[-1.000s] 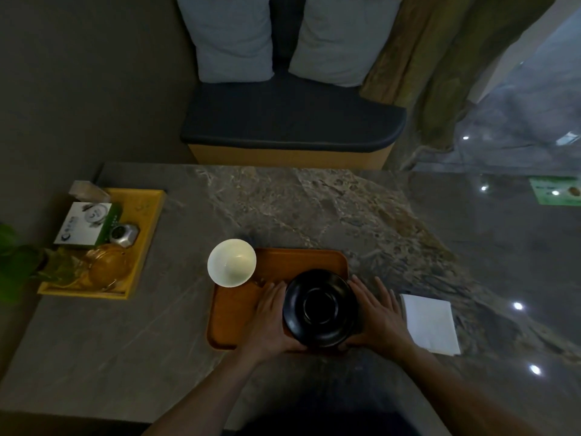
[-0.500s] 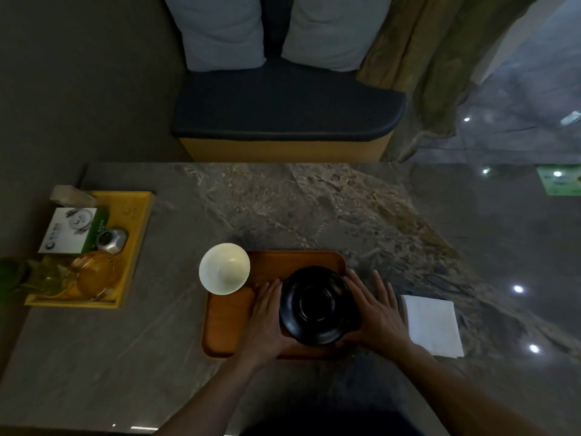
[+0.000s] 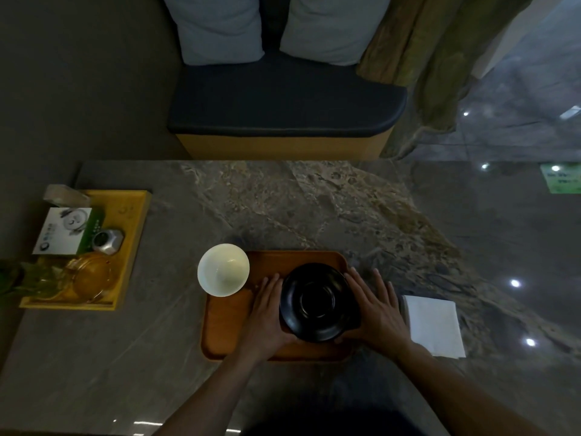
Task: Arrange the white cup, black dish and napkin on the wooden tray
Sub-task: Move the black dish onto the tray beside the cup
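The wooden tray lies on the stone table in front of me. A round black dish is over the tray's right half, held from both sides. My left hand presses its left edge and my right hand its right edge, fingers stretched forward. The white cup stands at the tray's far left corner, overlapping the rim. A folded white napkin lies flat on the table just right of my right hand, off the tray.
A yellow tray at the table's left holds a white-green box, a small silver object and a glass dish. Green leaves poke in at the left edge. A cushioned bench stands beyond the table.
The view has shifted slightly. The black dish and both hands stay at about the same place over the tray's right half; cup and napkin have not moved.
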The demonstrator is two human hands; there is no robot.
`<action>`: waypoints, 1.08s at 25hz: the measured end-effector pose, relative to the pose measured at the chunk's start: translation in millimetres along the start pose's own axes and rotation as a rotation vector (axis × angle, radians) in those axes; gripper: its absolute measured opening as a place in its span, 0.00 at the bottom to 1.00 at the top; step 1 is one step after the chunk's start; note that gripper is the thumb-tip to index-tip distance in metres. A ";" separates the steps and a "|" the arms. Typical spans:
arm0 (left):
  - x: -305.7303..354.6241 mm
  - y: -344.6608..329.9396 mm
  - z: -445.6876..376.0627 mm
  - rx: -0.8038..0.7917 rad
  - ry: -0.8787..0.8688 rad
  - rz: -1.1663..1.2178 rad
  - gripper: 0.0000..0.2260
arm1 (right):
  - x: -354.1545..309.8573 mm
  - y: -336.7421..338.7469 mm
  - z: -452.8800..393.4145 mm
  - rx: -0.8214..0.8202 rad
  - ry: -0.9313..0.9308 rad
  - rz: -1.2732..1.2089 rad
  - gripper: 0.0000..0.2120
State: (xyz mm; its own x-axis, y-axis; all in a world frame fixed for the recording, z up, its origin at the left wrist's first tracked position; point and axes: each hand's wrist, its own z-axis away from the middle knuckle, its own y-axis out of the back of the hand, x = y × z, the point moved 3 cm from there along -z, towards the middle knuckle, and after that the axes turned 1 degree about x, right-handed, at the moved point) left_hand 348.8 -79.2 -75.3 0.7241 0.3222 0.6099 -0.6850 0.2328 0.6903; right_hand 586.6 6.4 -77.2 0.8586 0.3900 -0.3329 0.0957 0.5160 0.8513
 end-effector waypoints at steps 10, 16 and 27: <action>5.1 -3.7 12.5 0.022 0.126 -0.029 0.55 | -3.5 -7.1 17.5 -0.018 -0.100 0.012 0.54; 10.7 -11.7 34.2 0.063 0.207 -0.078 0.39 | -7.6 -4.4 38.3 -0.040 -0.104 0.066 0.47; 52.8 -36.9 69.2 0.089 0.234 -0.173 0.09 | 23.6 29.2 74.8 0.022 0.066 0.114 0.23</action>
State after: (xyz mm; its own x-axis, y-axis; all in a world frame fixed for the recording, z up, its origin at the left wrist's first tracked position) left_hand 417.9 -134.3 -41.7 0.7840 0.4897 0.3814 -0.5362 0.2247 0.8137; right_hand 647.3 -26.4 -29.9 0.8295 0.4950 -0.2587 0.0109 0.4488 0.8936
